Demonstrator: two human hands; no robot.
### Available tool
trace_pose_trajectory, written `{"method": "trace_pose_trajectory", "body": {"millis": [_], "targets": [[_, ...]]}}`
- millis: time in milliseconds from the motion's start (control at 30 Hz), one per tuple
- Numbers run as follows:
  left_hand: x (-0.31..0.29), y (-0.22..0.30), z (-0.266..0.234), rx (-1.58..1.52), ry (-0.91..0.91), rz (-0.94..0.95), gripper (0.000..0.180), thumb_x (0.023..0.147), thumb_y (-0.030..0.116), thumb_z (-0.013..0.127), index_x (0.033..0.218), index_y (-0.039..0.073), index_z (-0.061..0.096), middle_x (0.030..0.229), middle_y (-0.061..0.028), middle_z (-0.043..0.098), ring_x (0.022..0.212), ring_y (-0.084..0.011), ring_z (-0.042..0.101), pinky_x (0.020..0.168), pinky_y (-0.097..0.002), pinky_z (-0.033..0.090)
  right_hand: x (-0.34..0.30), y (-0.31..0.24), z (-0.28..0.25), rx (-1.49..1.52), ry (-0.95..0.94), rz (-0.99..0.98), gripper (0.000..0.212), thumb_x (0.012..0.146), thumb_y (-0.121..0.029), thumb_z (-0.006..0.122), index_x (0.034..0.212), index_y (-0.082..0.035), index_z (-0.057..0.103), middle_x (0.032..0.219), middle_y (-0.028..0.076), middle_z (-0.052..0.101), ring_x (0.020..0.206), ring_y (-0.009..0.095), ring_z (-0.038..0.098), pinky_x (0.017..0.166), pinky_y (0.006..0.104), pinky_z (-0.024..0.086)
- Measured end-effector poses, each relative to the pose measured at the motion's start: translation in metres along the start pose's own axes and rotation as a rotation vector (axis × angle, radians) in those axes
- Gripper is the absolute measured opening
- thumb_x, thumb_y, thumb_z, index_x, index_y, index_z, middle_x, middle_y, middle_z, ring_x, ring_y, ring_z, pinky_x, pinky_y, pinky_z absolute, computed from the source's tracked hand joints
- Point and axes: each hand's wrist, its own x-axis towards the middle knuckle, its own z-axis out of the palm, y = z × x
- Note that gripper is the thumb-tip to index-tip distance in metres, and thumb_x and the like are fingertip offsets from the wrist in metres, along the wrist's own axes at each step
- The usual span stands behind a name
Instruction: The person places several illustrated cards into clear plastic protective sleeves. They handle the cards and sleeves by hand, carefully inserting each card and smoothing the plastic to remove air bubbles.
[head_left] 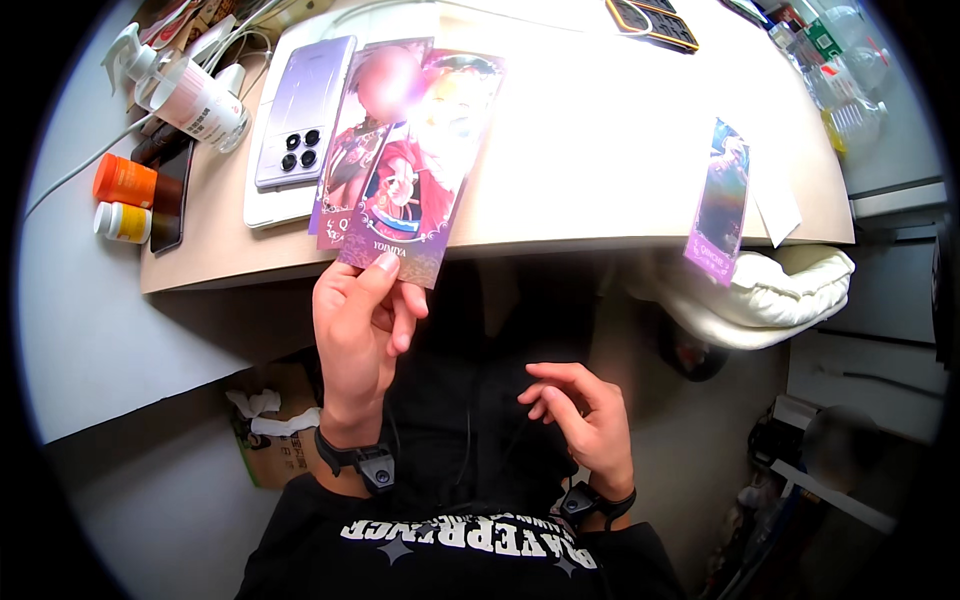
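My left hand grips the lower edge of a tall purple illustrated card, thumb on its front. The card is held up over the table's near edge. Behind it, a second illustrated card shows partly; whether my fingers also hold that one is hidden. A silver-lilac phone lies just left of the cards. In front of my body my right hand hovers with loosely bent fingers, thumb apart, nothing in it. Another purple card lies at the table's right front, its lower end past the edge.
A spray bottle, an orange jar, a white-and-yellow jar and a dark phone stand or lie at left. A white padded item sits below the table's right front. Clear plastic bottles crowd the far right.
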Motion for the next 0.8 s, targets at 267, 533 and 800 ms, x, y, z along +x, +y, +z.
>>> {"method": "trace_pose_trajectory", "body": {"millis": [267, 533, 800], "targets": [[-0.016, 0.003, 0.0, -0.179, -0.098, -0.173, 0.021, 0.099, 0.016, 0.05, 0.096, -0.004, 0.056, 0.073, -0.0138, 0.066, 0.044, -0.01, 0.051, 0.039, -0.0202, 0.038, 0.002, -0.003, 0.005, -0.041, -0.044, 0.012, 0.025, 0.095, -0.002, 0.057, 0.118, 0.0, 0.067, 0.089, 0.008, 0.073, 0.075, 0.011, 0.068, 0.065, 0.022, 0.053], [-0.044, 0.003, 0.005, -0.063, -0.099, -0.21, 0.025, 0.101, 0.013, 0.049, 0.113, -0.008, 0.051, 0.08, -0.0191, 0.069, 0.05, -0.0144, 0.059, 0.042, -0.022, 0.044, 0.002, -0.014, 0.007, -0.09, -0.095, -0.036, 0.03, 0.094, 0.0, 0.058, 0.123, 0.0, 0.066, 0.09, 0.009, 0.073, 0.075, 0.014, 0.069, 0.07, 0.0243, 0.055], [-0.033, 0.005, -0.007, 0.057, -0.1, -0.107, 0.027, 0.102, 0.016, 0.05, 0.1, -0.009, 0.06, 0.083, -0.0204, 0.071, 0.058, -0.0157, 0.064, 0.049, -0.0229, 0.05, 0.01, -0.023, 0.006, -0.097, -0.136, -0.154, 0.017, 0.092, 0.0, 0.062, 0.107, 0.002, 0.069, 0.083, 0.01, 0.07, 0.073, 0.015, 0.068, 0.067, 0.0258, 0.054]]}}
